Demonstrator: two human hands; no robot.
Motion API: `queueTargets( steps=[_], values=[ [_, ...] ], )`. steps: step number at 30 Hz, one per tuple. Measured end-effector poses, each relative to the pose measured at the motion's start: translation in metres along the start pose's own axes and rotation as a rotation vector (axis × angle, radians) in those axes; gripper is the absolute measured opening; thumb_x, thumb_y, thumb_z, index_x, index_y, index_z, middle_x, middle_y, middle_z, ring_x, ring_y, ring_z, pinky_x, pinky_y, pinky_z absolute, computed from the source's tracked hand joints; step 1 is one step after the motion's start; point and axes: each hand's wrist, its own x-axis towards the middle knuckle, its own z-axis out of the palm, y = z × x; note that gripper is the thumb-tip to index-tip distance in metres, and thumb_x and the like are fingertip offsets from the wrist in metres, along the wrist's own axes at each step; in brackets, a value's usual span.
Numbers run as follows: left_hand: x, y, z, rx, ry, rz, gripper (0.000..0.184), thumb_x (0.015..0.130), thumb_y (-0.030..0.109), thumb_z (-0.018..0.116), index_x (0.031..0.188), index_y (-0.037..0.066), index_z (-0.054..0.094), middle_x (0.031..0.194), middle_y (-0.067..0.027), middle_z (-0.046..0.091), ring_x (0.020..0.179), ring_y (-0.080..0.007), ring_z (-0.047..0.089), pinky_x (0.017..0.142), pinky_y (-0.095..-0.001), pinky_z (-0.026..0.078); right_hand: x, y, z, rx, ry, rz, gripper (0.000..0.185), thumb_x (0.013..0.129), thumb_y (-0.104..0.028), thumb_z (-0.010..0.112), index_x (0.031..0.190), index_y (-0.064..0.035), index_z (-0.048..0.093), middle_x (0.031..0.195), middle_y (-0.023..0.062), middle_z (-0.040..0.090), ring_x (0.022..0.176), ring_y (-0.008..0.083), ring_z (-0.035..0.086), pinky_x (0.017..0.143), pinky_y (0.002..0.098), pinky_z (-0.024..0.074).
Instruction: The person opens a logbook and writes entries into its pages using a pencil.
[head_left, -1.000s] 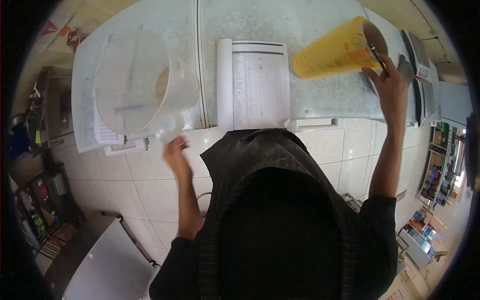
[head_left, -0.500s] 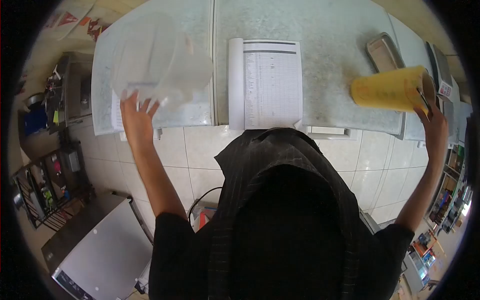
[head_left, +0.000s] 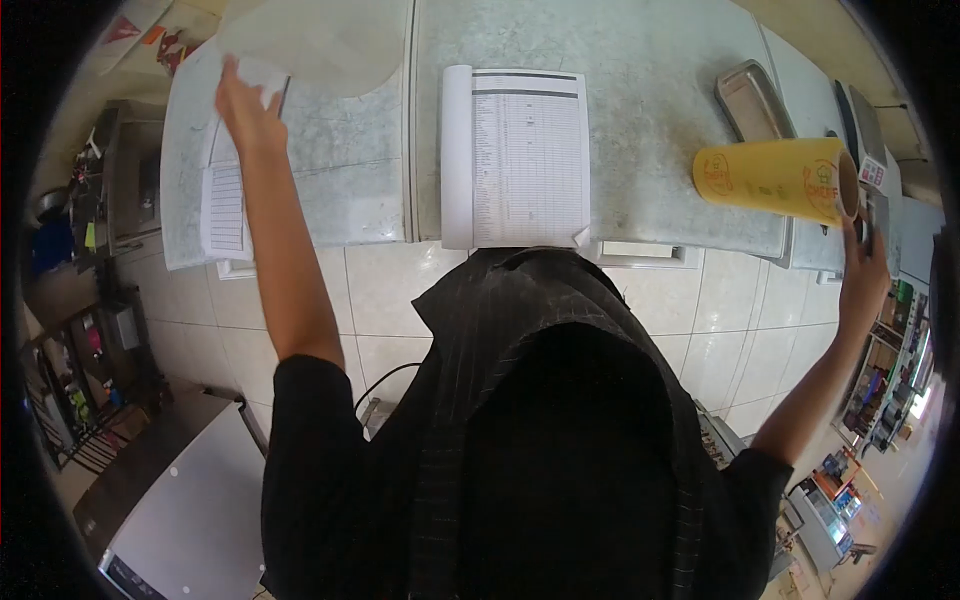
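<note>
My left hand (head_left: pixel 250 110) reaches to the far left of the table, its fingers apart. Just past its fingertips lies the edge of a large translucent plastic piece (head_left: pixel 320 45), cut off by the top of the view; whether they touch it I cannot tell. At the right, my right hand (head_left: pixel 866 265) grips the near end of a yellow printed cylinder (head_left: pixel 770 182) with a hollow end. It lies on its side. Something dark shows between those fingers, too unclear to name. Between the hands an open pad of printed forms (head_left: pixel 528 160) rests at the table's front edge.
The pale table (head_left: pixel 640 120) spans the front. Behind the cylinder stands a metal tray (head_left: pixel 752 102); a dark-topped device (head_left: pixel 865 130) is further right. Lined paper (head_left: pixel 226 210) lies at the left edge. A light grey appliance (head_left: pixel 190 500) stands at my lower left.
My left hand has moved away from me, and the translucent plastic piece has gone the same way. The yellow cylinder has levelled and turned slightly, its print now sharp.
</note>
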Motion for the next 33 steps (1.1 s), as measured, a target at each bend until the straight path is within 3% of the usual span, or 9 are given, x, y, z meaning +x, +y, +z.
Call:
queueTargets(
  steps=[2,5,8,9,11,13,15,23,33],
  values=[
    [-0.048,-0.008,0.002,0.025,0.230,0.190,0.050,0.085,0.034,0.053,0.123,0.003,0.041,0.124,-0.0134,0.044,0.114,-0.0235,0.041,0.089,-0.0318,0.039,-0.021,0.007,0.008,0.326,0.001,0.081,0.037,0.087,-0.033,0.056,0.115,-0.0081,0.057,0.062,0.0009,0.044,0.053,0.0091,0.038,0.050,0.0263,0.0336],
    [-0.104,-0.091,-0.019,0.188,-0.176,0.194,0.024,0.086,0.024,0.053,0.099,0.004,0.059,0.094,-0.0044,0.057,0.089,-0.0151,0.052,0.082,-0.0268,0.041,-0.085,-0.016,0.059,1.030,-0.440,0.345,0.034,0.090,-0.032,0.045,0.112,-0.0061,0.052,0.063,-0.0080,0.035,0.050,0.0021,0.031,0.046,0.0182,0.0264],
    [-0.161,-0.186,-0.022,0.448,-0.516,-0.278,0.064,0.072,0.025,0.074,0.122,-0.001,0.043,0.110,-0.0156,0.051,0.099,-0.0229,0.052,0.086,-0.0327,0.042,-0.144,-0.071,0.111,1.187,-1.077,0.438,0.026,0.089,-0.025,0.047,0.103,-0.0050,0.054,0.060,-0.0061,0.038,0.045,0.0023,0.033,0.037,0.0195,0.0248],
    [-0.173,-0.224,-0.027,0.476,-0.618,-0.127,0.063,0.073,0.020,0.072,0.123,-0.002,0.041,0.114,-0.0178,0.048,0.103,-0.0268,0.051,0.088,-0.0345,0.042,-0.152,-0.093,0.130,1.025,-1.138,0.450,0.025,0.088,-0.025,0.050,0.100,-0.0040,0.056,0.061,-0.0032,0.043,0.045,0.0027,0.035,0.039,0.0207,0.0277],
    [-0.200,-0.174,-0.007,0.569,-0.634,-0.006,0.058,0.073,0.013,0.069,0.122,-0.001,0.041,0.116,-0.0195,0.045,0.106,-0.0291,0.048,0.089,-0.0359,0.042,-0.155,-0.121,0.173,0.736,-0.697,-0.010,0.027,0.088,-0.025,0.052,0.097,0.0004,0.053,0.073,0.0165,0.057,0.061,0.0264,0.056,0.055,0.0341,0.0415],
    [-0.195,-0.167,0.002,0.535,-0.684,-0.096,0.055,0.073,0.010,0.068,0.121,-0.001,0.041,0.117,-0.0196,0.044,0.107,-0.0292,0.048,0.089,-0.0364,0.041,-0.129,-0.160,0.190,0.676,-0.633,-0.058,0.025,0.089,-0.023,0.047,0.099,0.0004,0.050,0.084,0.0261,0.057,0.082,0.0423,0.055,0.070,0.0444,0.0431],
    [-0.185,-0.168,0.011,0.601,-0.688,0.250,0.047,0.073,0.008,0.066,0.115,0.001,0.045,0.116,-0.0160,0.046,0.104,-0.0266,0.049,0.086,-0.0348,0.042,-0.099,-0.174,0.237,0.635,-0.391,-0.191,0.025,0.090,-0.020,0.047,0.106,-0.0006,0.050,0.081,0.0239,0.058,0.077,0.0392,0.057,0.065,0.0418,0.0436],
    [-0.102,-0.182,0.088,0.235,-0.670,0.247,0.016,0.086,0.012,0.058,0.099,0.004,0.060,0.095,-0.0024,0.062,0.087,-0.0126,0.057,0.079,-0.0268,0.043,-0.024,-0.177,0.304,0.098,-0.246,-0.335,0.034,0.092,-0.030,0.045,0.121,-0.0112,0.048,0.076,0.0190,0.062,0.069,0.0377,0.059,0.061,0.0446,0.0448],
    [-0.062,-0.224,0.185,0.321,-0.948,0.369,0.019,0.079,0.009,0.059,0.095,0.000,0.061,0.092,-0.0151,0.063,0.081,-0.0252,0.061,0.075,-0.0344,0.048,-0.035,-0.178,0.295,0.477,-0.065,-0.072,0.026,0.092,-0.018,0.043,0.107,-0.0052,0.059,0.083,0.0136,0.058,0.078,0.0238,0.056,0.069,0.0331,0.0432]
  ],
)
